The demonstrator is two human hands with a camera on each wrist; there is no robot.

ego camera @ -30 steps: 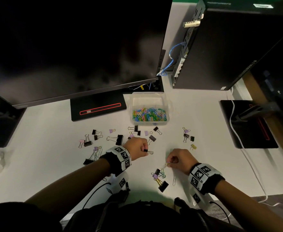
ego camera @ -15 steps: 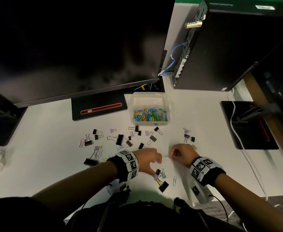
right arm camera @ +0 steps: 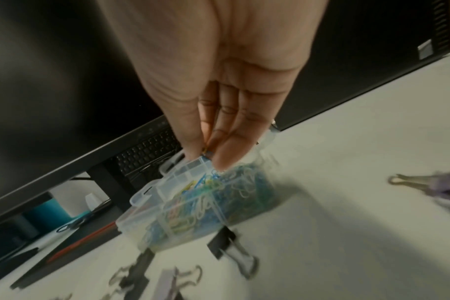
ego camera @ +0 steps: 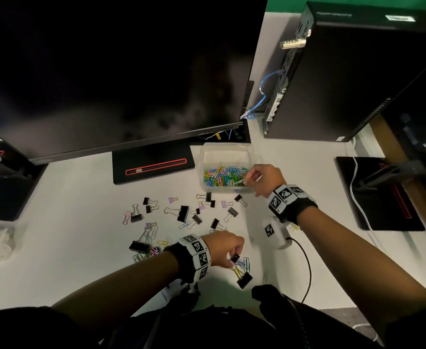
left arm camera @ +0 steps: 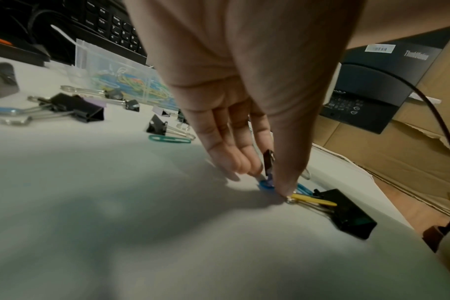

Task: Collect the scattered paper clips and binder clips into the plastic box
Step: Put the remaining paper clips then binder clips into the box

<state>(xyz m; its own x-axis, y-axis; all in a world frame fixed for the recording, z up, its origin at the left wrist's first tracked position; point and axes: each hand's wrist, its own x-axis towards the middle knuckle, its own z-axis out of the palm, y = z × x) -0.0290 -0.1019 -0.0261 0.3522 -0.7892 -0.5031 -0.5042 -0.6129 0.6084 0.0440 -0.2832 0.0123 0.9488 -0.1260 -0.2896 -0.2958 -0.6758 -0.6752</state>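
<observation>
The clear plastic box (ego camera: 206, 149) (right arm camera: 141, 203) holds a heap of coloured paper clips. My right hand (ego camera: 248, 176) (right arm camera: 206, 156) hovers over its right side, fingertips pinching a thin paper clip (right arm camera: 206, 150). My left hand (ego camera: 233, 256) (left arm camera: 263, 180) is down near the desk's front edge, thumb and fingers pinching a small black binder clip (left arm camera: 268, 162) that stands over a blue paper clip (left arm camera: 265, 185). A large black binder clip (ego camera: 244, 279) (left arm camera: 347, 213) with yellow handles lies just right of it. Several binder clips (ego camera: 181, 212) lie scattered between the hands.
A monitor (ego camera: 106, 71) and its stand base (ego camera: 154, 165) stand behind the box, and a computer tower (ego camera: 345, 79) at the back right. Another stand base (ego camera: 378, 195) with a white cable lies at the right. More clips (ego camera: 144, 245) are piled left of my left wrist.
My right hand has carried its paper clip from the desk's front up over the box. My left hand has moved right and nearer, to the clips by the front edge.
</observation>
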